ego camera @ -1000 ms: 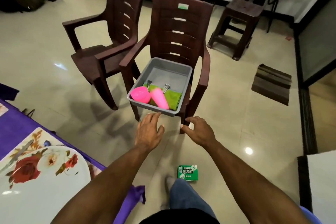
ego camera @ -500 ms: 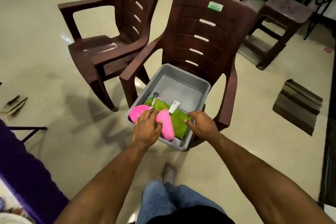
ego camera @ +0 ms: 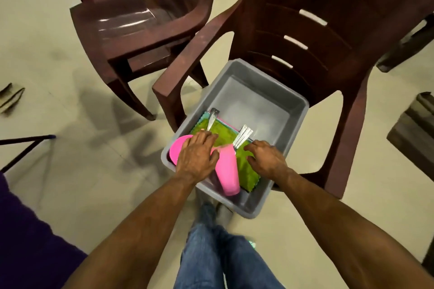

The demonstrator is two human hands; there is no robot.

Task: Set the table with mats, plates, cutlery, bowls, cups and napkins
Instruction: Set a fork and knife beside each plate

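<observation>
A person in blue jeans stood over a grey tub [ego camera: 274, 101] that sat on the seat of a brown plastic chair [ego camera: 305, 30], both arms reaching down into it. The left hand [ego camera: 197, 157] lay spread over a pink bowl [ego camera: 179, 148] at the tub's near corner, fingers fairly straight, resting on it rather than clearly gripping. Just right of that hand a pink cup [ego camera: 227, 171] lay on its side. Right of the cup, the right hand [ego camera: 266, 159] hovered low over a green napkin [ego camera: 246, 171], fingers loosely curled and holding nothing that could be seen. Beyond the left hand's fingertips one piece of cutlery [ego camera: 212, 117] stuck out; a second bunch of cutlery [ego camera: 244, 135] lay beyond the right hand. Edges of further coloured napkins peeked from under the green one. The far half of the tub was bare. A second brown chair [ego camera: 131, 26] stood beyond and left. As for progress, the bowl, cup, cutlery and napkins remained uncollected; the table itself was not clearly in view, so what was already laid could not be told.
</observation>
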